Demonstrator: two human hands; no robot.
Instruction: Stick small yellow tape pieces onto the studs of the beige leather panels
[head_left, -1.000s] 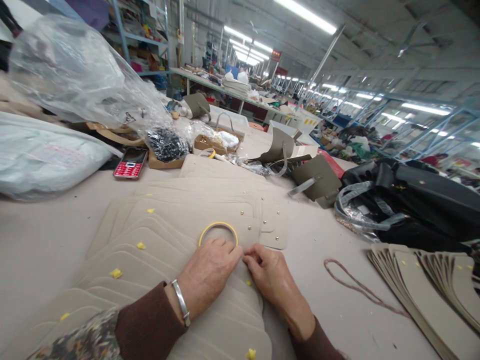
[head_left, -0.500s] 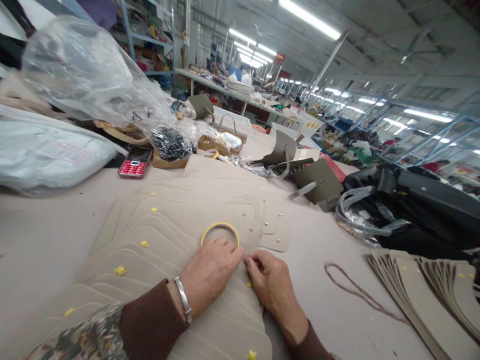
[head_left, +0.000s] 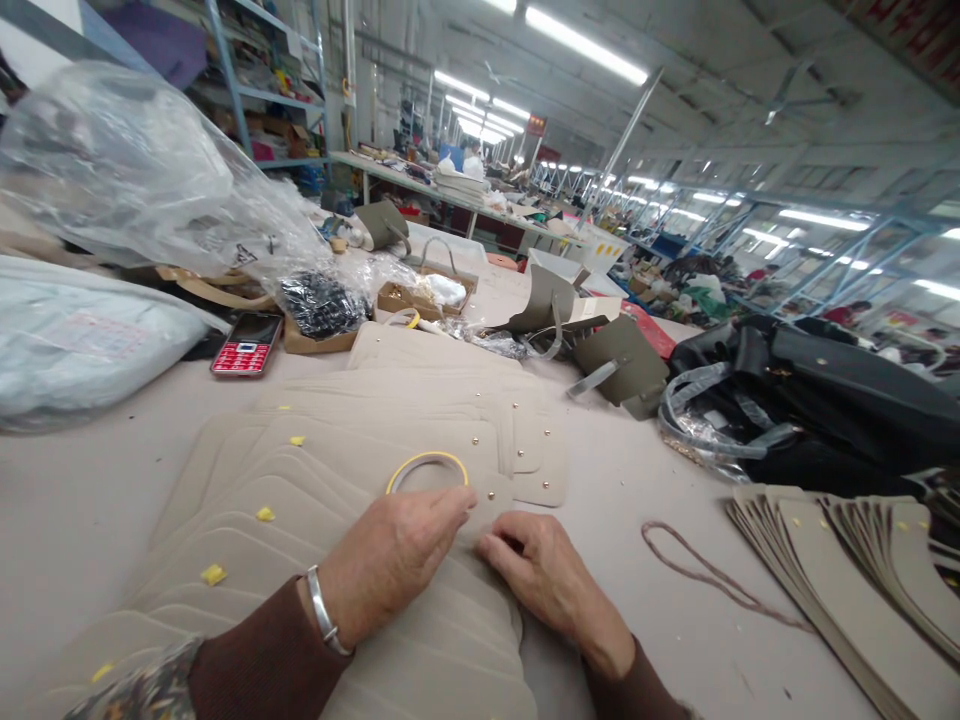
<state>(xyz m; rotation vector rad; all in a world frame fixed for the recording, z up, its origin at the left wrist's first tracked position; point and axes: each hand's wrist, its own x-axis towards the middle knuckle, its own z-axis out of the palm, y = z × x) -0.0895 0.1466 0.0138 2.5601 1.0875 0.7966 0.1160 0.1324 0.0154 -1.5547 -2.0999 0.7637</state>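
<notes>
My left hand [head_left: 397, 548] is curled around the lower part of a yellow-edged tape roll [head_left: 429, 458]; the fingers hide the rest of the roll. To its right, my right hand [head_left: 553, 572] has thumb and forefinger drawn together, and whatever lies between them cannot be made out. A small gap separates the two hands. Beneath them, beige bag panels [head_left: 300, 545] are fanned out in overlapping layers. Small yellow tape pieces [head_left: 265, 514] dot their left side, and metal studs [head_left: 491, 496] show at the far right corners.
A red-keyed phone [head_left: 247, 347] lies beyond the panels at left, near a plastic-wrapped bundle [head_left: 90, 340]. Black bags [head_left: 817, 410] and fanned beige strips [head_left: 832, 570] stand at right. A brown cord loop [head_left: 697, 568] lies before them. Olive bag pieces [head_left: 622, 365] are farther back.
The view has shifted slightly. My hands have drawn apart a little, and the left has turned more edge-on and lifted slightly with the tape roll.
</notes>
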